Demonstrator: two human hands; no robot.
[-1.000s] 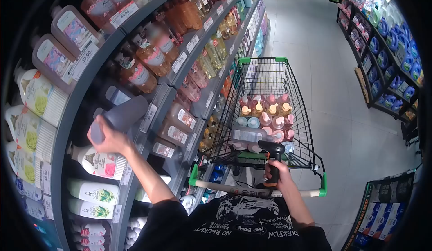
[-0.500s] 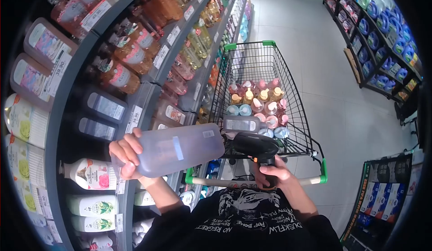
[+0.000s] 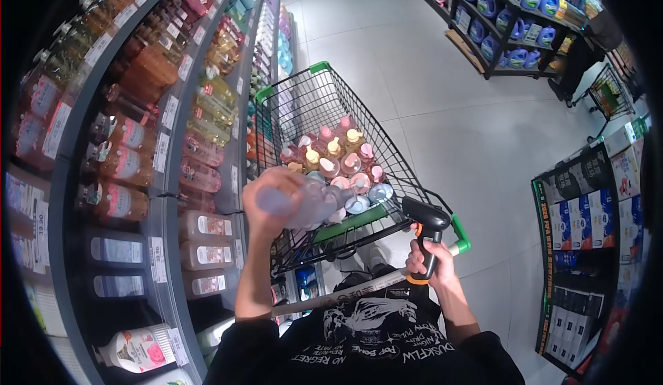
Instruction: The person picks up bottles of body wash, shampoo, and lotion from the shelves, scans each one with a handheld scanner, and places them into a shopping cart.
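The left hand [image 3: 276,200] was wrapped around one end of a lilac-grey, translucent plastic bottle [image 3: 316,207], blurred at the near end of a black wire shopping cart with green plastic corners [image 3: 318,68], close to rounded bottles with pink, yellow and pale-blue pump tops [image 3: 351,162]. The bottle looked smooth and probably slippery, likely weighty if full, its walls stiff with slight give, so its broad middle seemed the surest hold. The right hand [image 3: 433,261] grasped the handle of a pistol-shaped, black plastic scanner with orange trim [image 3: 427,216].
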